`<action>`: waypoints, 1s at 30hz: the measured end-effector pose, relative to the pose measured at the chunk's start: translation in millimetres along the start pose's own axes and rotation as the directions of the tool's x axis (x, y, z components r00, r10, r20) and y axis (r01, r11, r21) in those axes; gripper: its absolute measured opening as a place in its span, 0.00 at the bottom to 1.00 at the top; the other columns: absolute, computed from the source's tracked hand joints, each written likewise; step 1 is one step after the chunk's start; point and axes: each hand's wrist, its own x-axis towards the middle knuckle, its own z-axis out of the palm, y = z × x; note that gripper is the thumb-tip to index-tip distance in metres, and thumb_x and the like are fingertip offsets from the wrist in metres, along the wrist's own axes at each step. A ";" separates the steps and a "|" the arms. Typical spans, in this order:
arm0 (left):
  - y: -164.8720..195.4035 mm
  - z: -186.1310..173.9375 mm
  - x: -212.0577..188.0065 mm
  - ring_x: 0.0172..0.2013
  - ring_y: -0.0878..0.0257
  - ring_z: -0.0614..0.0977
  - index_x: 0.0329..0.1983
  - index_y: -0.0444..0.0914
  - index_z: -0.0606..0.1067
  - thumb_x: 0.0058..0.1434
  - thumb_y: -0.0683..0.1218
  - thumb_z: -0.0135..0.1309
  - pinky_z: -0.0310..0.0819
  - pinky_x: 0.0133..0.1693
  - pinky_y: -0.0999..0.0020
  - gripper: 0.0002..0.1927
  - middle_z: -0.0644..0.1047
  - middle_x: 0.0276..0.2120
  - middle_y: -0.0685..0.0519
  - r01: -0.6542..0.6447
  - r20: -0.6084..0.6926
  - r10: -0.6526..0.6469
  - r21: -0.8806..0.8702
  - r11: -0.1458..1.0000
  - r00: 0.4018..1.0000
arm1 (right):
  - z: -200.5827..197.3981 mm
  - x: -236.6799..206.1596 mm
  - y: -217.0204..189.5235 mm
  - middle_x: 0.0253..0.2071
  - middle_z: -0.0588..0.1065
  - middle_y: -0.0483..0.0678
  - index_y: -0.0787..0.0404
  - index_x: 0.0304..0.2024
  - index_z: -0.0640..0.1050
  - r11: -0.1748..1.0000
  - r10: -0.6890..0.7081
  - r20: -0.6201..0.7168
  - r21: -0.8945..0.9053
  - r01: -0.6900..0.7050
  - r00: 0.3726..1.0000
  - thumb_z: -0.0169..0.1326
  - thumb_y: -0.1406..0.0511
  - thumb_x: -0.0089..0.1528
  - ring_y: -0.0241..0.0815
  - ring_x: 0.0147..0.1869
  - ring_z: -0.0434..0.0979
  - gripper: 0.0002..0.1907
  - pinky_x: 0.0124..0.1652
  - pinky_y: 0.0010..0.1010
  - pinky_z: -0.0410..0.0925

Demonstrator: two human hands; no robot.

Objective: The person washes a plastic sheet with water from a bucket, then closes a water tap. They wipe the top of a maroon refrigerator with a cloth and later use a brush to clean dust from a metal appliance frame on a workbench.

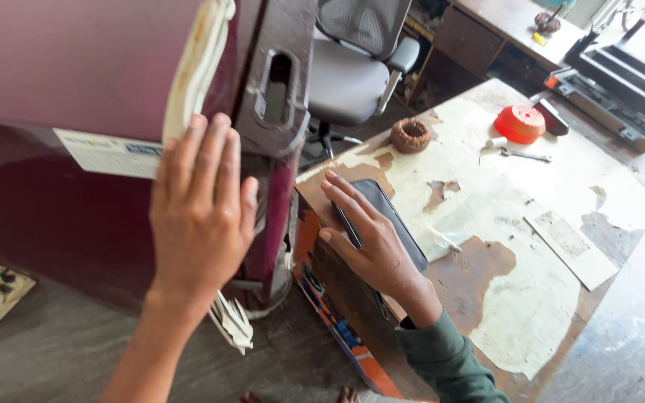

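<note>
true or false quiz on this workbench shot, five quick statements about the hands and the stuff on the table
1. The right hand lies flat on a dark phone. True.
2. The left hand holds a screwdriver. False: it is open, fingers spread, by the maroon appliance door, holding nothing.
3. A red round cap sits on the worn table. True.
4. The copper winding ring rests on the office chair. False: it lies on the table near its far edge.
5. The phone lies on the floor. False: it is on the table's near corner.
</note>
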 end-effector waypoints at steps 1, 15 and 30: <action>1.9 0.7 -2.9 0.75 0.49 0.62 0.71 0.32 0.70 0.75 0.51 0.55 0.53 0.75 0.47 0.27 0.69 0.72 0.43 0.008 0.000 -0.008 0.008 1.000 1.000 | -2.9 -7.4 4.0 0.74 0.64 0.56 0.62 0.69 0.67 0.999 0.034 0.009 0.011 -0.034 0.999 0.56 0.64 0.66 0.56 0.76 0.67 0.29 0.67 0.41 0.63; 81.2 13.6 -68.2 0.74 0.42 0.60 0.79 0.38 0.54 0.73 0.44 0.59 0.53 0.73 0.43 0.37 0.55 0.75 0.37 0.187 -0.105 -0.174 0.121 0.975 0.979 | -59.5 -209.0 131.9 0.61 0.77 0.48 0.59 0.58 0.77 0.760 0.649 0.186 -0.112 -0.640 0.738 0.57 0.60 0.61 0.54 0.52 0.80 0.23 0.49 0.37 0.72; 201.9 292.2 -154.4 0.68 0.49 0.67 0.71 0.32 0.57 0.61 0.64 0.55 0.58 0.65 0.58 0.45 0.67 0.66 0.38 0.952 0.887 -0.369 -0.306 -0.019 0.277 | 10.9 -184.3 263.1 0.50 0.75 0.57 0.70 0.67 0.61 0.335 0.907 0.177 0.249 -0.909 0.383 0.59 0.49 0.60 0.43 0.46 0.78 0.43 0.45 0.35 0.73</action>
